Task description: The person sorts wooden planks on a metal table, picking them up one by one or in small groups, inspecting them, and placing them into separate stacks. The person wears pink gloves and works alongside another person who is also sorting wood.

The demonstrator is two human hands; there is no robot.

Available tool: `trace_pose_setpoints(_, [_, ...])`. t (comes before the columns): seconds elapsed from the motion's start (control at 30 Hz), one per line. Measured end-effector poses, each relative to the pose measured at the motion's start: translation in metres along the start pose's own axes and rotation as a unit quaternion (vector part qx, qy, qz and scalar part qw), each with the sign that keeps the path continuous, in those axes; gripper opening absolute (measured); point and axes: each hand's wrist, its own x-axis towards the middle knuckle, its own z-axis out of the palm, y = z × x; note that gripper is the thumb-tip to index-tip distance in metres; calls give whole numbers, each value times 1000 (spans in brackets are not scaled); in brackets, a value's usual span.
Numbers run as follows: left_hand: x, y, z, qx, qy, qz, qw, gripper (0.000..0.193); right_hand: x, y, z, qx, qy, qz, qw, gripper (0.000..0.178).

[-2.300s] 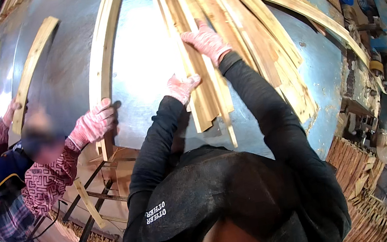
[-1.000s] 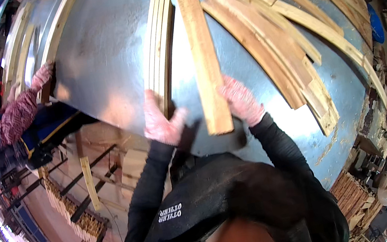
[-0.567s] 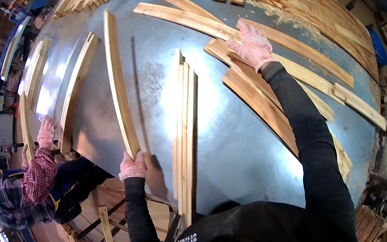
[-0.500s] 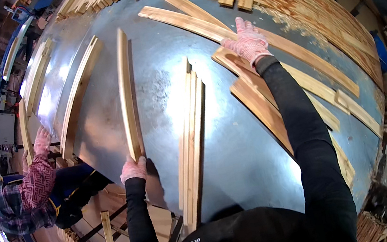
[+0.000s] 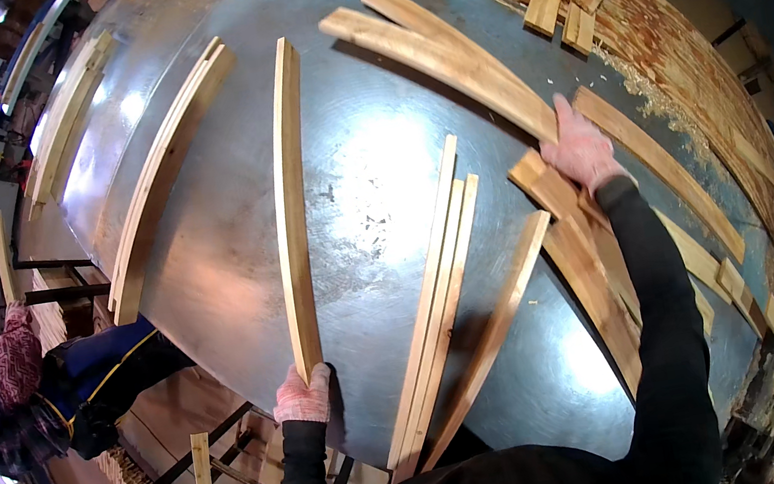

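Wood strip [image 5: 295, 216]: L of centre, over metal table [image 5: 214, 300], contact unclear; prob. light, stiff, poss. splintery.
L hand [image 5: 303, 395]: gloved, fingers wrapped round strip's near end.
R hand [image 5: 580, 149]: half-curled at near end of pale board [image 5: 401, 44]; can't tell if gripped.
Best hold: approx. mid-length, across long edges, for balance.

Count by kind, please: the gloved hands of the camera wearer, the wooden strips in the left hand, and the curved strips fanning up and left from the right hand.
Gloved hands: 2 (left hand, right hand)
Wooden strip in the left hand: 1
Curved strips by the right hand: 2 (lower strip, upper strip)
Total: 5
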Motion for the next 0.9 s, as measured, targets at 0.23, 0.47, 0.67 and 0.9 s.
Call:
trace_pose_setpoints(0.23, [133, 42, -18, 70, 28, 55, 996, 52, -60, 33, 2, 74, 130, 33, 988, 87])
trace_pose_setpoints(0.47, [288, 217, -64, 145, 142, 196, 959, 53, -80, 54, 4, 141, 231, 40, 962, 81])
trace_pose_setpoints(0.67, [425, 338, -36, -334, -24, 259, 906, 49, -81, 62, -2, 155, 232, 23, 960, 76])
trace_pose_setpoints(0.9, [171, 338, 76, -489, -439, 271, 703, 59, -105, 60, -77, 521, -53, 69, 849, 68])
